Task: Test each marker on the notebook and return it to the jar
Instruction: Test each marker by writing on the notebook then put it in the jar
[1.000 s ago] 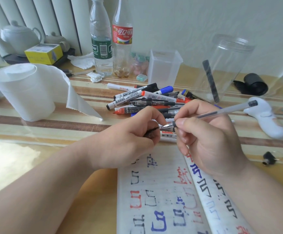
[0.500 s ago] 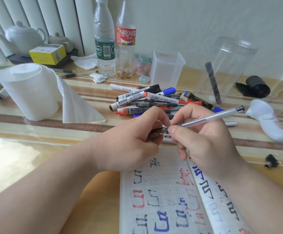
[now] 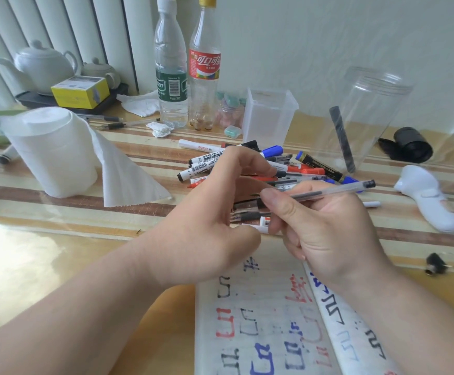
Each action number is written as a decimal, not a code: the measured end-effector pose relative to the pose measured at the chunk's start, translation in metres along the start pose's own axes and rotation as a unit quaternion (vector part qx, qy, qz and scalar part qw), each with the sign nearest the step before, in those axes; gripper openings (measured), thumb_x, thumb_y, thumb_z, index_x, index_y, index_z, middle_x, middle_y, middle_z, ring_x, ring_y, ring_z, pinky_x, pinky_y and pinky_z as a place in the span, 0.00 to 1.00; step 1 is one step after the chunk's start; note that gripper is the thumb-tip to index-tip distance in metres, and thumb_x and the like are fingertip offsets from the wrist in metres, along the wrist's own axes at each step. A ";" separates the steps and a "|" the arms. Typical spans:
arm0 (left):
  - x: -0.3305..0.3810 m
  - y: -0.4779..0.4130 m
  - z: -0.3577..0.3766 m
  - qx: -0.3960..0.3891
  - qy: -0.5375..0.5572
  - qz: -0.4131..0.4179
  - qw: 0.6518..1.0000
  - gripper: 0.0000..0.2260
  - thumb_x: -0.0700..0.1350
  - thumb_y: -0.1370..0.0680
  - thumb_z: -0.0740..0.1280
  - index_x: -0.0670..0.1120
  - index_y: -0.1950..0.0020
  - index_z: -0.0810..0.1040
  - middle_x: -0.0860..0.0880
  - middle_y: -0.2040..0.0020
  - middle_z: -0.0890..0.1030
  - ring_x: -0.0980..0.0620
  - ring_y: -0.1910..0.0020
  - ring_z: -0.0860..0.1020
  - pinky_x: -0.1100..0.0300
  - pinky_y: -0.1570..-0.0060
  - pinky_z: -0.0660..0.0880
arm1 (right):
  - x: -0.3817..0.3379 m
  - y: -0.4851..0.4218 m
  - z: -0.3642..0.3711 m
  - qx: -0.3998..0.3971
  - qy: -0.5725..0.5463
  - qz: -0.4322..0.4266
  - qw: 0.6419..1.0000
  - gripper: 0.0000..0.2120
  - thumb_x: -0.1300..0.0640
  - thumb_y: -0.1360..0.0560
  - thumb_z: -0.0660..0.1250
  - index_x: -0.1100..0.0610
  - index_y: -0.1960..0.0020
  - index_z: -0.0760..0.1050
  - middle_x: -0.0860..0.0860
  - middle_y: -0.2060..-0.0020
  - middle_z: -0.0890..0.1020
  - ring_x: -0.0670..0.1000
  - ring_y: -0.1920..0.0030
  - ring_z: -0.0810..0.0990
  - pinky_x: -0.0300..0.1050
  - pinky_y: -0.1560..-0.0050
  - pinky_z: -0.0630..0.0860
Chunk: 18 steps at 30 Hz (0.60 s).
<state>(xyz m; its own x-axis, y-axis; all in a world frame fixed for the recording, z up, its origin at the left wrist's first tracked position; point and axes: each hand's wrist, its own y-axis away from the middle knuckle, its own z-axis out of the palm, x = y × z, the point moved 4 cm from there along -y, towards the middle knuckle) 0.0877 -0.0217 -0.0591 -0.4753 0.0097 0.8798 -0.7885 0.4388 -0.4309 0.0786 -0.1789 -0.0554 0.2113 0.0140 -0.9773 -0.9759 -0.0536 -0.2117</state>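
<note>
Right hand (image 3: 328,234): fingers pinch a clear pen (image 3: 334,188) near its tip.
Left hand (image 3: 215,212): thumb and forefinger spread, nothing visible between them.
Markers (image 3: 201,169): heaped on the tabletop (image 3: 58,239) just beyond the fingers.
Notebook (image 3: 261,320): open beneath both wrists.

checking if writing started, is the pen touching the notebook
Apart. Head view: right hand holds the pen level, tip over the marker pile, beyond the notebook.

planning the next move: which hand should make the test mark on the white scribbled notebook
Right. The right hand grips the thin clear plastic pen, its tip bare and close above the top edge of the notebook; the left hand shows no pen to write with.
</note>
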 end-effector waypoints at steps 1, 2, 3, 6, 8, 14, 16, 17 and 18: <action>-0.001 -0.001 0.000 0.007 0.006 0.006 1.000 0.30 0.38 0.37 0.58 0.55 0.36 0.68 0.47 0.43 0.81 0.41 0.38 0.81 0.47 0.48 0.82 | 0.001 0.000 0.000 0.001 0.002 -0.002 1.000 0.12 0.49 0.30 0.77 0.55 0.67 0.81 0.58 0.77 0.78 0.50 0.83 0.66 0.38 0.78 0.63; -0.001 -0.002 -0.001 0.013 0.011 0.008 1.000 0.30 0.37 0.37 0.58 0.55 0.36 0.68 0.47 0.42 0.80 0.42 0.38 0.80 0.49 0.49 0.82 | 0.001 -0.001 0.000 0.003 0.010 -0.010 1.000 0.14 0.48 0.30 0.78 0.55 0.68 0.81 0.61 0.77 0.77 0.50 0.82 0.66 0.38 0.78 0.63; -0.001 -0.003 0.000 0.014 0.016 0.008 1.000 0.30 0.37 0.38 0.58 0.55 0.36 0.68 0.46 0.42 0.80 0.42 0.38 0.81 0.48 0.49 0.82 | 0.001 -0.001 0.000 0.004 0.026 -0.022 0.999 0.16 0.45 0.31 0.78 0.55 0.68 0.81 0.62 0.76 0.76 0.50 0.82 0.67 0.38 0.77 0.64; 0.001 -0.002 0.005 0.001 0.030 0.005 1.000 0.30 0.36 0.37 0.58 0.56 0.37 0.69 0.42 0.43 0.79 0.42 0.39 0.81 0.54 0.47 0.81 | -0.001 -0.004 -0.001 0.008 0.074 -0.047 0.996 0.20 0.38 0.31 0.74 0.53 0.69 0.79 0.55 0.76 0.78 0.44 0.79 0.72 0.32 0.73 0.66; 0.003 -0.001 0.006 -0.008 0.039 0.001 0.999 0.28 0.34 0.36 0.58 0.54 0.39 0.69 0.41 0.43 0.78 0.41 0.40 0.81 0.52 0.44 0.81 | -0.002 -0.005 -0.001 0.006 0.078 -0.049 0.996 0.24 0.36 0.30 0.74 0.54 0.71 0.77 0.52 0.79 0.76 0.43 0.79 0.72 0.29 0.73 0.66; 0.011 -0.002 0.005 -0.012 0.083 -0.037 0.996 0.26 0.24 0.35 0.54 0.44 0.41 0.65 0.36 0.39 0.75 0.42 0.43 0.82 0.40 0.43 0.79 | -0.004 -0.005 0.002 -0.009 0.079 -0.066 0.995 0.22 0.41 0.26 0.71 0.54 0.71 0.75 0.49 0.80 0.75 0.43 0.79 0.73 0.28 0.72 0.67; 0.011 -0.001 0.003 0.000 0.089 -0.044 0.995 0.27 0.24 0.36 0.53 0.45 0.41 0.65 0.38 0.37 0.74 0.43 0.37 0.80 0.48 0.42 0.79 | -0.006 -0.002 0.004 -0.007 0.082 -0.080 0.993 0.19 0.43 0.25 0.71 0.52 0.70 0.76 0.52 0.78 0.77 0.45 0.79 0.74 0.30 0.73 0.69; 0.010 -0.001 0.002 0.003 0.092 -0.044 0.995 0.28 0.24 0.36 0.54 0.45 0.41 0.66 0.39 0.36 0.74 0.42 0.36 0.79 0.48 0.41 0.78 | -0.007 0.000 0.005 -0.010 0.080 -0.084 0.993 0.18 0.44 0.25 0.71 0.52 0.69 0.76 0.53 0.79 0.77 0.45 0.80 0.73 0.32 0.74 0.69; 0.009 0.000 0.002 0.001 0.093 -0.043 0.995 0.28 0.24 0.36 0.54 0.46 0.40 0.66 0.40 0.35 0.74 0.42 0.35 0.79 0.47 0.41 0.79 | -0.007 0.001 0.006 -0.015 0.076 -0.085 0.993 0.18 0.46 0.24 0.71 0.52 0.69 0.76 0.54 0.80 0.76 0.47 0.82 0.72 0.34 0.76 0.69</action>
<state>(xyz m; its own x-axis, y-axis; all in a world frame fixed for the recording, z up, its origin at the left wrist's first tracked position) 0.0826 -0.0238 -0.0511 -0.3257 0.1384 0.9353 -0.8242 0.4431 -0.3526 0.0758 -0.1731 -0.0486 0.3804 -0.1249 -0.9163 -0.9240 -0.0924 -0.3710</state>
